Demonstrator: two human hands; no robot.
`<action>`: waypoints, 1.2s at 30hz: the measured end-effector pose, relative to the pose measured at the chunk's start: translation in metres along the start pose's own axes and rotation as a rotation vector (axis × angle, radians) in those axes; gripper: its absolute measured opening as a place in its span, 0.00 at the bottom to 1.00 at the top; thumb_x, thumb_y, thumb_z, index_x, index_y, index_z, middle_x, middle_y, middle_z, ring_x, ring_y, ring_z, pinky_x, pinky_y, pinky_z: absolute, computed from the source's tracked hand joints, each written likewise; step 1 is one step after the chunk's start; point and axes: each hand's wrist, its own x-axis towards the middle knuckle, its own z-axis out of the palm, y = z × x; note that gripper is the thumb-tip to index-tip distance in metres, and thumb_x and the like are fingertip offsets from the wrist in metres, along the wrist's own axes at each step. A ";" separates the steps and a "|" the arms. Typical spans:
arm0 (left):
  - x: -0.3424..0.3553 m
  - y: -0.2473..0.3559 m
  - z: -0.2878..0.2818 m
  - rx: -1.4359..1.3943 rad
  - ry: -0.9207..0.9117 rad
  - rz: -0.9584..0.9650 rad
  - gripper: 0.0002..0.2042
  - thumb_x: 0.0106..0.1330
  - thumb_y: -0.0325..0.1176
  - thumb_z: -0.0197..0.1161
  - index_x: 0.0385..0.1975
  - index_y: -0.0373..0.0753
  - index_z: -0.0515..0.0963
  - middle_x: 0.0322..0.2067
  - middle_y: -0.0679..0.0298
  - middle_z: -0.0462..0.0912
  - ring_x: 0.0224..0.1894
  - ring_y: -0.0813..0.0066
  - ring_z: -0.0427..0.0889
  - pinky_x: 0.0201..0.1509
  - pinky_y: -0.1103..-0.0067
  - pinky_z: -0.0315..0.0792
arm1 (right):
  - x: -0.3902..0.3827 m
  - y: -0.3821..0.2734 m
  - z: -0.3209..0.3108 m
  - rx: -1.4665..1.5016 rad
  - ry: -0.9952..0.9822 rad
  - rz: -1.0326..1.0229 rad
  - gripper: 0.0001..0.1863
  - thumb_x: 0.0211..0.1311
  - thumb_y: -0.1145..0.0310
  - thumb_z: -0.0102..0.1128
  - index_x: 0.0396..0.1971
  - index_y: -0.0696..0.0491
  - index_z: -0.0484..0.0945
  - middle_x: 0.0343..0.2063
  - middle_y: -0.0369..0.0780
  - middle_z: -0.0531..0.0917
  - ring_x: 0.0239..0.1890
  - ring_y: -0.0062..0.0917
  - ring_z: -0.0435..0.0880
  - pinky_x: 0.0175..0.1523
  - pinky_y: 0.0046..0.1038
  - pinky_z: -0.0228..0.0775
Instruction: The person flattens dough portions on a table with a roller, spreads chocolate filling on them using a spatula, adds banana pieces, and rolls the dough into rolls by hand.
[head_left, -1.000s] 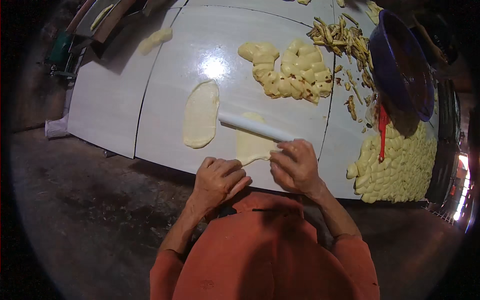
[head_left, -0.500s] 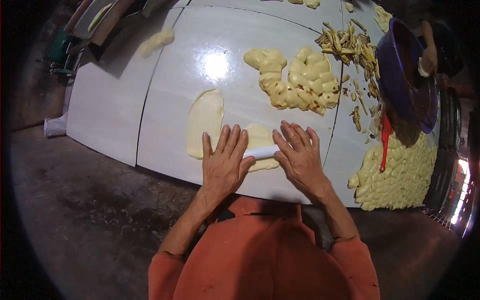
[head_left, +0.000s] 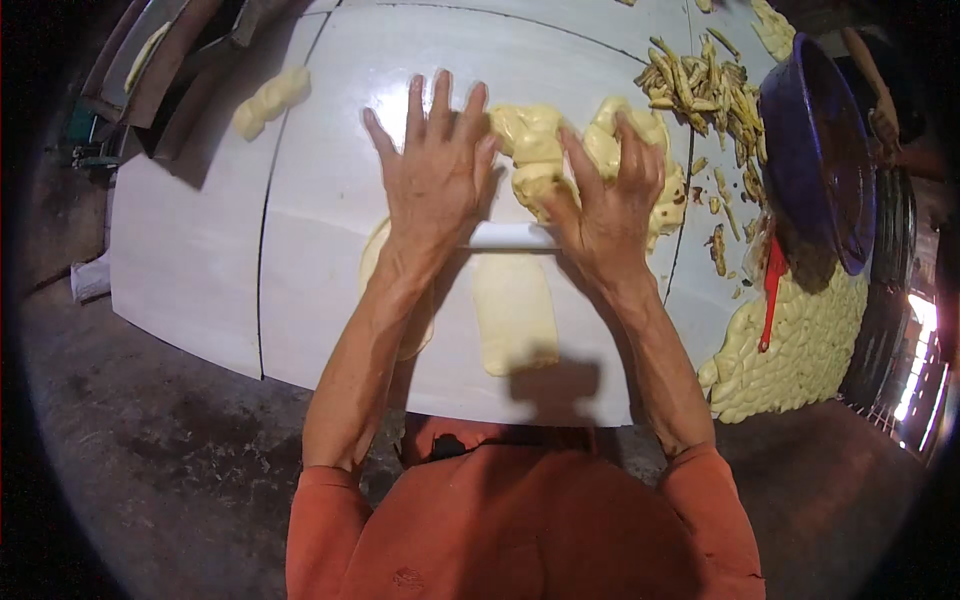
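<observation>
My left hand (head_left: pixel 435 185) has its fingers spread forward and its palm over the left end of a white rolling pin (head_left: pixel 510 236). My right hand (head_left: pixel 610 215) is open over the pin's other end, fingers slightly bent above lumpy yellow dough pieces (head_left: pixel 530 130), which it partly hides. The pin lies across the far end of a thin, pale, oblong dough sheet (head_left: pixel 510 310) stretching back toward me. A second sheet (head_left: pixel 370 250) is mostly covered by my left forearm.
On the white table (head_left: pixel 180 270) are metal troughs (head_left: pixel 190 70), a short dough roll (head_left: pixel 270 100), browned strips (head_left: pixel 690 80), a purple basin (head_left: pixel 815 160), a red utensil (head_left: pixel 770 310) and a dough mass (head_left: pixel 785 360). Another person's arm (head_left: pixel 870 80) is beside the basin.
Both my hands and the rolling pin have moved away from me along the dough, which now reaches farther forward. Another person's arm has come into view by the basin.
</observation>
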 end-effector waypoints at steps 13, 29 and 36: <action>-0.067 0.025 -0.068 -0.211 -0.356 0.155 0.34 0.77 0.54 0.52 0.78 0.46 0.57 0.77 0.45 0.53 0.81 0.44 0.45 0.79 0.41 0.38 | -0.054 -0.009 -0.072 0.126 -0.280 -0.326 0.20 0.62 0.51 0.68 0.41 0.52 0.78 0.39 0.38 0.80 0.43 0.33 0.79 0.59 0.43 0.64; -0.225 0.069 -0.091 -0.378 -0.368 0.101 0.37 0.70 0.52 0.62 0.74 0.37 0.63 0.75 0.48 0.62 0.78 0.49 0.57 0.78 0.39 0.38 | -0.179 -0.037 -0.081 0.082 -0.326 -0.206 0.27 0.61 0.55 0.70 0.62 0.37 0.79 0.52 0.35 0.80 0.54 0.28 0.78 0.60 0.42 0.64; -0.174 0.047 -0.094 -0.240 -0.206 0.010 0.36 0.72 0.49 0.61 0.75 0.37 0.62 0.76 0.51 0.61 0.79 0.53 0.57 0.79 0.41 0.38 | -0.182 0.021 -0.097 0.000 -0.195 0.360 0.27 0.68 0.60 0.64 0.65 0.49 0.77 0.51 0.43 0.80 0.53 0.38 0.78 0.58 0.44 0.65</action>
